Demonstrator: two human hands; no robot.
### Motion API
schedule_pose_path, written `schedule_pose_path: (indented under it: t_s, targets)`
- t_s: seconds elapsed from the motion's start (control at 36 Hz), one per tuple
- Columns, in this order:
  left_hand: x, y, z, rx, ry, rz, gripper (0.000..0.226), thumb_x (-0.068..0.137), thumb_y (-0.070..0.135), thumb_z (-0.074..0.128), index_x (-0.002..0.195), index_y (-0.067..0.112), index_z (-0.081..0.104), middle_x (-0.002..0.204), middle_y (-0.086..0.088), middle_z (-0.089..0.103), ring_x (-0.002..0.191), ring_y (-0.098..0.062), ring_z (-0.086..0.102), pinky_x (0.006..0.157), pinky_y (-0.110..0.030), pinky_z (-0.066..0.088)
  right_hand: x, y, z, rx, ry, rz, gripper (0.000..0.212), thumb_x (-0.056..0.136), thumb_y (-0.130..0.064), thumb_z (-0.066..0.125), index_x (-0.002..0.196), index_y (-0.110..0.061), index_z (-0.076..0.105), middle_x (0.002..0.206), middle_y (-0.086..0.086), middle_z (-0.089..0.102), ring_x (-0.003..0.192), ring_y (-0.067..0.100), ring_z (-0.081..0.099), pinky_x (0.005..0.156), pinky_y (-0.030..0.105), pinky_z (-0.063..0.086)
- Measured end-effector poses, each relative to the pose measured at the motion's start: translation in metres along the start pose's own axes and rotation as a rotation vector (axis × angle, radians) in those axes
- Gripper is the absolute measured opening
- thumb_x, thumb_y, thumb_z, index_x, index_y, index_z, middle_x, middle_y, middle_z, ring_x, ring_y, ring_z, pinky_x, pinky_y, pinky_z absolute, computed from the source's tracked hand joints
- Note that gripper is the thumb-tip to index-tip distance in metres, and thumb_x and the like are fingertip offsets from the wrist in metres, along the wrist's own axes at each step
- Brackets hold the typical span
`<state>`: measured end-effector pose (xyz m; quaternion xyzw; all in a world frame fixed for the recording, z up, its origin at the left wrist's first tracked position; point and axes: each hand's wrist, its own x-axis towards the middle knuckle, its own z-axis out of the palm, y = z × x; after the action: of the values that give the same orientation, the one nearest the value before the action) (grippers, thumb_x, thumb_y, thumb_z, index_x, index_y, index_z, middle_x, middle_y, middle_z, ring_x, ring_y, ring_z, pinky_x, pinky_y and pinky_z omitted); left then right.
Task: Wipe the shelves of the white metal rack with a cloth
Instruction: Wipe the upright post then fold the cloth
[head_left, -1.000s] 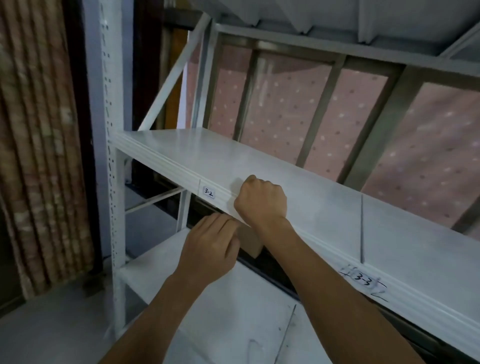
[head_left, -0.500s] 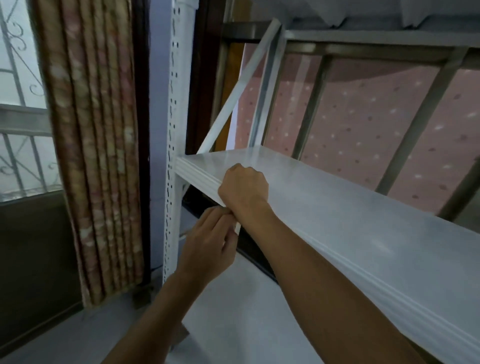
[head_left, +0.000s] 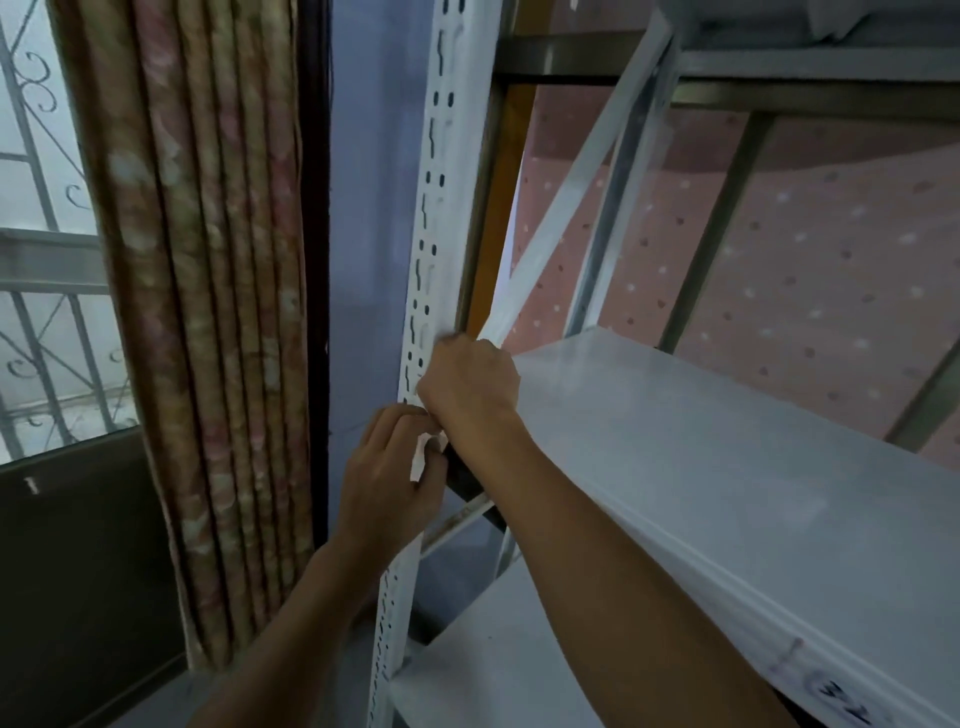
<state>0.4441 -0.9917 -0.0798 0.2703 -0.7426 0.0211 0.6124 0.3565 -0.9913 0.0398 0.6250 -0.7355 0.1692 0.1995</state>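
The right hand (head_left: 467, 384) is balled up with its fingers (head_left: 441, 358) curled tight. It presses on the left front corner of the flat white upper shelf (head_left: 701, 467) of the white metal rack, where the shelf meets the white perforated upright post (head_left: 441, 208). Whether a cloth sits inside those fingers cannot be told.

Just below them, under the shelf's front lip, the left hand (head_left: 389, 467) has its fingers (head_left: 405, 421) narrowly curled round the same post. A sliver of white metal shows between fingers and thumb.

The shelf runs away to the right of both sets of fingers, and blurred handwritten black marks (head_left: 852, 706) sit on its front edge far to their right. Below the fingers lies a second white lower shelf (head_left: 493, 649). Above and to their right, a white diagonal brace (head_left: 571, 197) rises from the shelf corner.

Behind the rack hangs a pink fabric with pale and dark dots (head_left: 831, 260). To the left of the fingers hangs a pleated pink-and-tan floral curtain (head_left: 208, 260), and further left is a window with a scrolled metal grille (head_left: 36, 260).
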Motion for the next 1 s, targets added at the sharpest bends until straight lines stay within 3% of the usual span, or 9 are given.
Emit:
schedule_pose_path:
  t_s: [0.08,0.17,0.22,0.31,0.42,0.53,0.67,0.83,1.0]
  targets:
    - [0.009,-0.011,-0.008,-0.045,0.052,-0.074,0.012,0.093,0.006,0.056,0.094,-0.002,0.065,0.094,-0.015,0.066,0.091,-0.018,0.058,0.088,-0.014,0.047,0.001,0.007,0.0,0.079,-0.016,0.045,0.017,0.096,-0.023,0.05,0.101,-0.014,0.064,0.094,0.005,0.067,0.084,0.025,0.067,0.075,0.034,0.052]
    - [0.02,-0.01,-0.015,-0.131,0.092,-0.178,0.014,0.092,0.006,0.061,0.097,-0.006,0.068,0.1,-0.011,0.066,0.096,-0.008,0.057,0.091,-0.006,0.043,0.003,0.015,-0.006,0.174,-0.024,0.101,0.017,0.096,-0.035,0.054,0.093,-0.02,0.062,0.08,-0.003,0.058,0.064,0.014,0.053,0.066,0.028,0.045]
    - [0.03,-0.002,-0.018,-0.223,0.134,-0.231,0.021,0.094,0.01,0.058,0.102,-0.006,0.068,0.106,-0.005,0.064,0.099,-0.004,0.059,0.091,-0.008,0.045,0.006,0.016,-0.01,0.23,-0.048,0.117,0.018,0.095,-0.037,0.055,0.091,-0.021,0.065,0.076,-0.005,0.054,0.061,0.012,0.053,0.067,0.027,0.046]
    - [0.046,0.015,-0.015,-0.341,0.176,-0.236,0.026,0.096,0.012,0.052,0.11,-0.002,0.068,0.114,-0.002,0.063,0.109,-0.002,0.06,0.094,-0.016,0.05,0.004,0.021,-0.016,0.313,-0.016,0.157,0.024,0.097,-0.037,0.05,0.086,-0.02,0.063,0.076,-0.004,0.057,0.071,0.017,0.062,0.077,0.033,0.055]
    - [0.062,0.032,-0.006,-0.448,0.126,-0.196,0.03,0.099,0.018,0.047,0.125,0.02,0.061,0.125,0.014,0.056,0.123,-0.017,0.06,0.106,-0.035,0.05,0.002,0.03,-0.021,0.594,-0.02,0.291,0.027,0.097,-0.026,0.047,0.07,-0.022,0.052,0.072,-0.006,0.051,0.071,0.016,0.052,0.072,0.03,0.043]
    - [0.068,0.049,0.002,-0.5,0.054,-0.074,0.027,0.099,0.012,0.049,0.12,0.004,0.063,0.123,-0.001,0.058,0.122,0.001,0.052,0.107,-0.018,0.042,-0.006,0.039,-0.032,0.833,0.047,0.433,0.029,0.089,-0.014,0.047,0.061,-0.017,0.054,0.068,0.002,0.057,0.067,0.019,0.054,0.063,0.032,0.042]
    - [0.064,0.069,0.003,-0.585,0.027,-0.023,0.025,0.097,0.011,0.053,0.114,-0.003,0.065,0.121,-0.001,0.057,0.119,-0.005,0.056,0.102,-0.025,0.049,-0.023,0.051,-0.051,0.878,0.164,0.563,0.033,0.084,-0.012,0.046,0.052,-0.017,0.045,0.058,0.001,0.05,0.061,0.021,0.048,0.061,0.038,0.04]
    - [0.062,0.095,-0.013,-0.693,0.061,0.09,0.016,0.093,0.003,0.055,0.094,-0.006,0.069,0.106,-0.011,0.059,0.112,0.001,0.054,0.1,-0.02,0.044,-0.063,0.066,-0.077,0.82,0.276,0.679,0.034,0.093,-0.02,0.044,0.068,0.002,0.048,0.062,0.006,0.051,0.056,0.015,0.045,0.056,0.03,0.035]
    - [0.05,0.131,-0.018,-0.778,-0.027,0.085,0.016,0.087,-0.008,0.063,0.101,-0.006,0.069,0.11,-0.014,0.06,0.109,-0.01,0.055,0.103,-0.019,0.043,-0.121,0.075,-0.109,0.839,0.371,0.735,0.035,0.096,-0.027,0.049,0.076,0.001,0.056,0.068,0.011,0.055,0.063,0.016,0.049,0.062,0.032,0.039]
